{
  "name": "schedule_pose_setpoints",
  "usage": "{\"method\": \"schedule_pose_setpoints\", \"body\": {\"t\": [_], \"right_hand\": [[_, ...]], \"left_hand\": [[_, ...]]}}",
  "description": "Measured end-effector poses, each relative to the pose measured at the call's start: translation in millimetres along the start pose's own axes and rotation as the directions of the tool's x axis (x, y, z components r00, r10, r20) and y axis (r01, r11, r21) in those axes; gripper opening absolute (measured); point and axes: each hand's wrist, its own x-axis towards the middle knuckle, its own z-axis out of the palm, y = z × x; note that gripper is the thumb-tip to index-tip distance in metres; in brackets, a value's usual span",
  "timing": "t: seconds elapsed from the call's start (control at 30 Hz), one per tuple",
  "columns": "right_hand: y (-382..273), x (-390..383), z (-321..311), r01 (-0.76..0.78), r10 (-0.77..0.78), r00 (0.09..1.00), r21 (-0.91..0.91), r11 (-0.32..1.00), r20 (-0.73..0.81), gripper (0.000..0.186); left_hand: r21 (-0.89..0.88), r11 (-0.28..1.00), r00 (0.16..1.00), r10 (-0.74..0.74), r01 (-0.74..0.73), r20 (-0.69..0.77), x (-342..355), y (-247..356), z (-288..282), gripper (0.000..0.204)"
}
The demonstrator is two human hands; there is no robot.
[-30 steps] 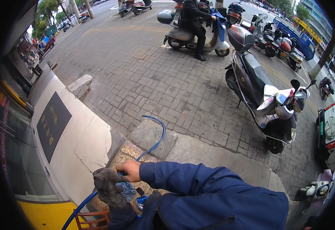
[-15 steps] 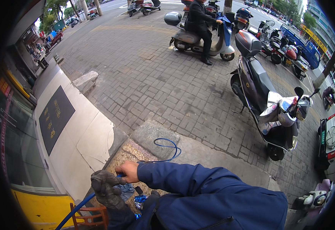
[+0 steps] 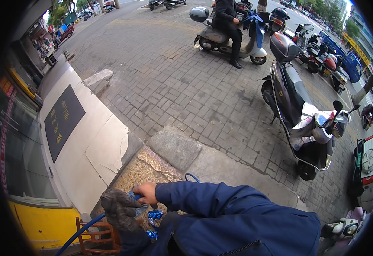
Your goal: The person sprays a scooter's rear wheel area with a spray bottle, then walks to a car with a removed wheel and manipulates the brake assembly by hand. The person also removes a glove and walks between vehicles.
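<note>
My left hand, in a dark grey glove, is closed round a blue cable that comes up from the lower left. Close to the glove, my bare right hand pinches the same cable between bent fingers. Past my right sleeve a short bend of the cable shows on the stone step. Crinkled shiny blue foil lies just below my right hand, partly covered by my sleeve.
A reddish-brown wooden chair stands at lower left, beside a yellow panel. The stone step meets brick paving. A dark scooter is parked at right; a person in dark clothes sits on another scooter farther off.
The cable's large loop beyond my right sleeve has shrunk to a short bend. Both hands stay close together on the cable. The seated person's hand has left the handlebar.
</note>
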Motion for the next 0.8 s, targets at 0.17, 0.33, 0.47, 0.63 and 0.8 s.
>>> {"method": "schedule_pose_setpoints", "body": {"t": [0.17,0.33,0.47,0.63,0.8], "right_hand": [[-1.4,7.8,-7.4,-0.018,0.019,0.998,-0.034,0.999,0.052,0.020],[-8.1,12.8,1.0,0.079,-0.079,0.997,0.019,0.997,0.006,0.020],[-10.4,19.0,5.2,0.111,-0.110,0.994,0.016,0.994,-0.015,0.021],[-2.2,18.8,2.9,0.001,0.005,0.998,-0.119,0.993,0.058,0.021],[4.6,11.5,14.8,0.035,-0.033,0.998,-0.032,0.999,0.048,0.020]], "left_hand": [[-0.030,0.999,0.999,-0.045,0.045,0.014,-2.5,-9.0,-18.5,0.037],[0.074,0.997,0.997,0.015,-0.010,-0.074,-6.8,-9.8,-17.1,0.041],[0.207,0.976,0.988,0.091,-0.064,-0.121,-11.8,-20.1,-22.3,0.043],[0.261,0.961,0.974,0.139,-0.089,-0.181,-5.2,-20.3,-28.7,0.042],[-0.078,0.995,0.990,-0.073,0.064,-0.124,-6.7,13.5,2.7,0.029]]}}
